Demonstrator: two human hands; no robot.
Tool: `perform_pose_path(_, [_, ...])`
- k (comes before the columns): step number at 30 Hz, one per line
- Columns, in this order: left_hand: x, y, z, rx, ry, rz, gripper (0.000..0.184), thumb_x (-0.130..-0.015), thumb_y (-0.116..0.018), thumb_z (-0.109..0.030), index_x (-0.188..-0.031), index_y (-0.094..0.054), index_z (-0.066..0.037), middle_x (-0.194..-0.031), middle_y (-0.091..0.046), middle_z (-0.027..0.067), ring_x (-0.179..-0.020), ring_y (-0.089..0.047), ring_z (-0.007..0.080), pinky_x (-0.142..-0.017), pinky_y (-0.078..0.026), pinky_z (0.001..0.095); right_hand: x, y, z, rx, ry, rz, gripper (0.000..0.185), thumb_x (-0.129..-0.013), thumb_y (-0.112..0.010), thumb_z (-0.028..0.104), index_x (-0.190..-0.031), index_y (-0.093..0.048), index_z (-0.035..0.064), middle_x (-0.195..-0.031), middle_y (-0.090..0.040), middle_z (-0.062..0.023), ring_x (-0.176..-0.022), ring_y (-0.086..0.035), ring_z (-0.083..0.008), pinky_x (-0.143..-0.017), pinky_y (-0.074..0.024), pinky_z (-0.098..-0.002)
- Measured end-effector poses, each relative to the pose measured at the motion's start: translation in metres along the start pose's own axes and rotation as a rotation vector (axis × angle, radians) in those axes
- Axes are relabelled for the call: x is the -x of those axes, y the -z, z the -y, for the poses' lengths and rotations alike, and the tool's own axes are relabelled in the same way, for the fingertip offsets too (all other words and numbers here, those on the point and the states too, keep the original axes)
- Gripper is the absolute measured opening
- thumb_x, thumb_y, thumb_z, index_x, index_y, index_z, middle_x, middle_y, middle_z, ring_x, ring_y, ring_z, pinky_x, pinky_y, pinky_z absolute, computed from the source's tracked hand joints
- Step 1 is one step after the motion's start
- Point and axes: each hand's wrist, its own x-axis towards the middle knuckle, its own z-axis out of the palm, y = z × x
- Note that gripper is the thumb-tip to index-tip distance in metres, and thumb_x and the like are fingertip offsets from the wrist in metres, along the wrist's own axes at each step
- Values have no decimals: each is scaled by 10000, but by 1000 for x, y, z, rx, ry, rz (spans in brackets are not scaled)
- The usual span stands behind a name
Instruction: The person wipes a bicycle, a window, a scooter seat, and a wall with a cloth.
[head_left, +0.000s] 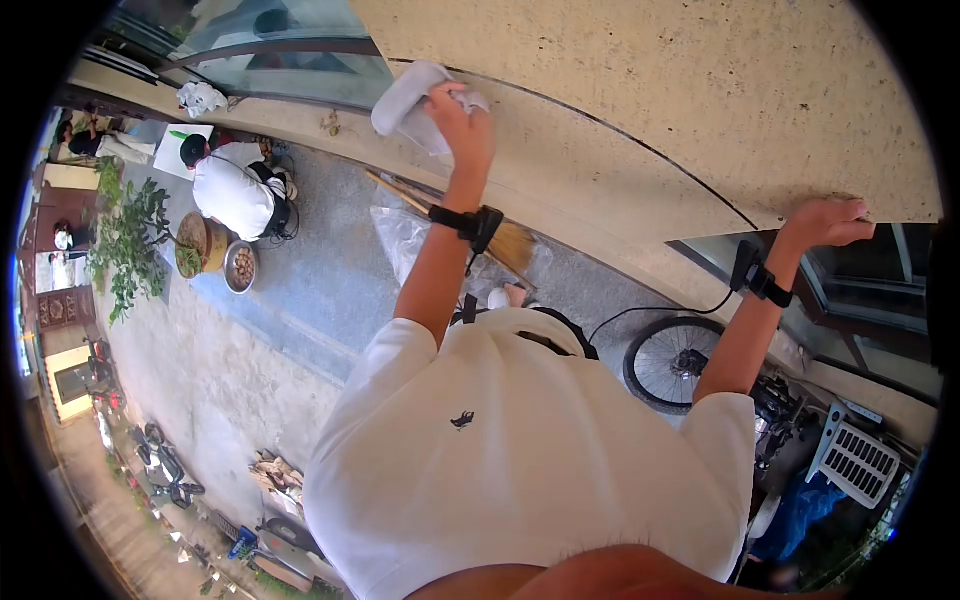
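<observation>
My left hand (463,125) is closed over a pale grey-white cloth (404,98), bunched and folded. The cloth lies against the beige, pitted wall (620,80), near the lower corner of a window (300,75). Away to the right, my right hand (825,222) has its fingers curled round the wall's edge (850,205), just by a second, dark-framed window (870,285). Dark straps with small devices sit on both of my wrists.
A broom (510,245) and clear plastic sheeting (395,240) lie along the wall's foot. A bicycle wheel (675,365) and a white slatted crate (858,462) are at right. Leftward, a person (235,190) crouches near a metal bowl (240,267) and a potted plant (130,235).
</observation>
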Motion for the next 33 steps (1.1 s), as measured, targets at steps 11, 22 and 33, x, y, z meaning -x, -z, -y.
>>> perform_pose_path(11, [136,-73,-134,283,164,253,502,-653,-446,103,-1145,-427,4,-1075,-437,201,-1010,-358,321,-935,-273,407,-1,2,-7,186,6,-30,523,-1026,-371,448,-940,-385,-67,-912,-438,-209,-813,-445,-293,-801,-416,-413])
perform_pose_path(22, [55,-28,-21,179,16,56,509,-683,-433,78,-1189,-388,50,-1180,-435,237,-1119,-397,396,-1037,-267,473,-3,-2,-3,151,-24,-63,449,-1013,-413,383,-908,-375,-52,-887,-468,-211,-780,-443,-291,-766,-421,-418])
perform_pose_path(33, [143,-80,-140,440,129,360,523,-707,-407,110,-1218,-386,1,-1154,-410,220,-1082,-362,339,-1016,-255,416,-4,-1,-9,143,-46,-62,433,-1014,-438,363,-885,-324,-35,-856,-451,-193,-765,-420,-252,-743,-414,-397])
